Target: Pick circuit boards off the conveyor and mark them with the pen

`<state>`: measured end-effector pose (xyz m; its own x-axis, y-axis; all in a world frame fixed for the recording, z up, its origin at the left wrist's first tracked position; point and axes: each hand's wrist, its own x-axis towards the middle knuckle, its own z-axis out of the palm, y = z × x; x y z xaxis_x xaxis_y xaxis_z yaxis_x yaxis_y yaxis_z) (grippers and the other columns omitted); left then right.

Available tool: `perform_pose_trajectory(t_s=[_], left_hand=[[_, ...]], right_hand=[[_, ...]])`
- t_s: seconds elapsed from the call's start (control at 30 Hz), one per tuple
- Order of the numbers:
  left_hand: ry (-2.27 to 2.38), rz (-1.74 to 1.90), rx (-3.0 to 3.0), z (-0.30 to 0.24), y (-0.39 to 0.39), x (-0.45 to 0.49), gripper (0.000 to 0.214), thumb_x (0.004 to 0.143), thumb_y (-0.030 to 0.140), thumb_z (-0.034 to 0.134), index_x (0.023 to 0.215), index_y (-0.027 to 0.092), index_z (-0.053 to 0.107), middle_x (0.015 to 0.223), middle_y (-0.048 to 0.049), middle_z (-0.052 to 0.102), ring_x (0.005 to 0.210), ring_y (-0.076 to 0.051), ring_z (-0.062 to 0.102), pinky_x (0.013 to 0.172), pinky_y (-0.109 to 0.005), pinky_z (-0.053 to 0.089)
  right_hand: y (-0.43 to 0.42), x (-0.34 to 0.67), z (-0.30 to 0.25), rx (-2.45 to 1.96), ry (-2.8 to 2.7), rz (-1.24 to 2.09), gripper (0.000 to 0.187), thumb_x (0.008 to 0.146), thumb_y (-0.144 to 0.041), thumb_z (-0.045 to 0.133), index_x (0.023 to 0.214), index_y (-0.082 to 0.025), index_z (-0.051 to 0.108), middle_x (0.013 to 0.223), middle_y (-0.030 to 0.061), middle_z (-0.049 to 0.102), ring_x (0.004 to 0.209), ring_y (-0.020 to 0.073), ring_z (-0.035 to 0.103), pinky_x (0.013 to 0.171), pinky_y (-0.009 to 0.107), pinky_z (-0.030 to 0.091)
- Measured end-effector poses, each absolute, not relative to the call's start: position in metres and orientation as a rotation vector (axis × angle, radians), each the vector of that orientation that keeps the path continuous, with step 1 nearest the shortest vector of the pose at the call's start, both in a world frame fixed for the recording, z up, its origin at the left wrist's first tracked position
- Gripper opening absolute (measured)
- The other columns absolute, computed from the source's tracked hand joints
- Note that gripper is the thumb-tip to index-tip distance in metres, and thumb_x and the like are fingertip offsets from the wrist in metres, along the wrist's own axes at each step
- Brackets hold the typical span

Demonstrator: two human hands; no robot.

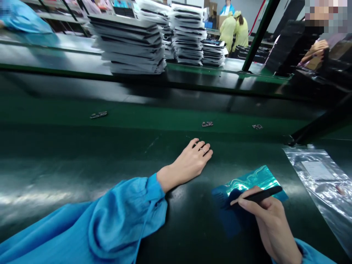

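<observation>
My left hand (189,161) rests palm down on the dark green bench (82,161), fingers a little bent and slightly apart, with nothing visible in it. My right hand (271,216) pinches slim black tweezers (264,193) like a pen, their narrow end pointing left and down. Under that hand lies a shiny blue-green film sheet (255,178), whose left part looks darker blue with fine dark strips. The tweezers' tip is close to those strips; whether it grips one I cannot tell.
Small dark electronic parts (207,124) lie in a spaced row beyond my hands. A clear plastic bag (319,179) with a white label is at the right, near a dark post (321,121). Tall stacks of wrapped flat panels (134,46) stand behind; several people work farther back.
</observation>
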<state>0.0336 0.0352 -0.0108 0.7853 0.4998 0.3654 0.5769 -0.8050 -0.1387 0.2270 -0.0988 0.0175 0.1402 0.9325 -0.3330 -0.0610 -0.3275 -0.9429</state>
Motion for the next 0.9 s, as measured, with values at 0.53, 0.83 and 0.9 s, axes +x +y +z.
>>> perform_pose_trajectory(t_s=[0.53, 0.83, 0.9], left_hand=[[-1.453, -0.469, -2.502, -0.017, 0.117, 0.038, 0.028, 0.093, 0.024, 0.038, 0.104, 0.014, 0.062, 0.109, -0.0110, 0.058, 0.095, -0.027, 0.051, 0.080, -0.038, 0.040], [-1.393, -0.504, -2.545, -0.019, 0.108, 0.036, 0.033, 0.094, 0.024, 0.034, 0.106, 0.013, 0.063, 0.110, -0.0107, 0.060, 0.096, -0.025, 0.053, 0.083, -0.039, 0.041], [-1.409, -0.509, -2.540, -0.020, 0.106, 0.036, 0.034, 0.094, 0.024, 0.033, 0.100, 0.014, 0.065, 0.109, -0.0109, 0.060, 0.095, -0.025, 0.053, 0.082, -0.039, 0.042]], right_hand=[[-0.096, 0.222, 0.013, -1.424, -0.878, 1.380, 0.019, 0.067, -0.035, 0.071, 0.062, -0.016, 0.068, 0.069, 0.0058, 0.063, 0.073, 0.0213, 0.056, 0.065, 0.028, 0.039], [-0.096, 0.223, 0.010, -1.368, -0.897, 1.399, 0.018, 0.068, -0.033, 0.071, 0.063, -0.016, 0.066, 0.066, 0.0038, 0.062, 0.067, 0.0182, 0.054, 0.061, 0.026, 0.040], [-0.096, 0.222, 0.010, -1.359, -0.891, 1.392, 0.019, 0.068, -0.032, 0.071, 0.061, -0.016, 0.065, 0.065, 0.0033, 0.061, 0.067, 0.0177, 0.054, 0.058, 0.025, 0.038]])
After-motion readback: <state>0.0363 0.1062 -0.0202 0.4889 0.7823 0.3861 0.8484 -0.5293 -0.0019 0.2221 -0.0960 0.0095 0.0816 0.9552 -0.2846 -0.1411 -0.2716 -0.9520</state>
